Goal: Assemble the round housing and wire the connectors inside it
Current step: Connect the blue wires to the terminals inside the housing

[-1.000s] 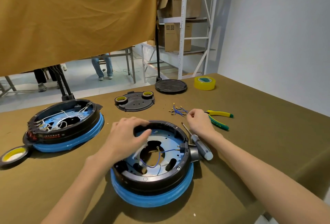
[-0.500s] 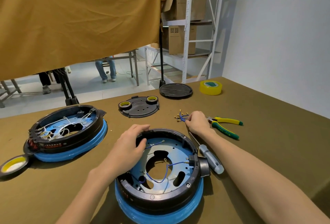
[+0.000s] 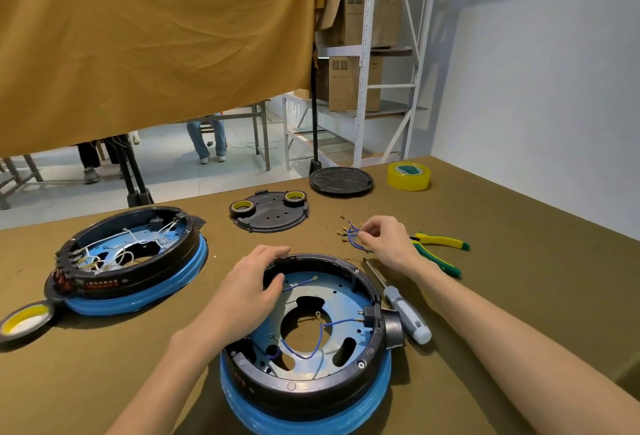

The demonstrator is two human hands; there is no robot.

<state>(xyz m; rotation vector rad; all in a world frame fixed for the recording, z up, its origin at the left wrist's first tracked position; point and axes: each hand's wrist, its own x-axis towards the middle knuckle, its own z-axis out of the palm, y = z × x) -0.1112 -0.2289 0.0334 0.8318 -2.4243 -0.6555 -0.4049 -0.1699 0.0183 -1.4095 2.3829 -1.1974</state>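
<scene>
— Left hand still draped over housing rim, thumb inside by a wire end?
— Yes. Beyond, right hand now pinching loose wires, reached since a second ago. Probably fetching next lead.

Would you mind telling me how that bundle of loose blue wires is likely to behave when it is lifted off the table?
The blue wires look thin and already curve, so they will probably droop. They seem light. The right hand pinches only some strands, so others may slip free or snag by their metal terminals.
</scene>
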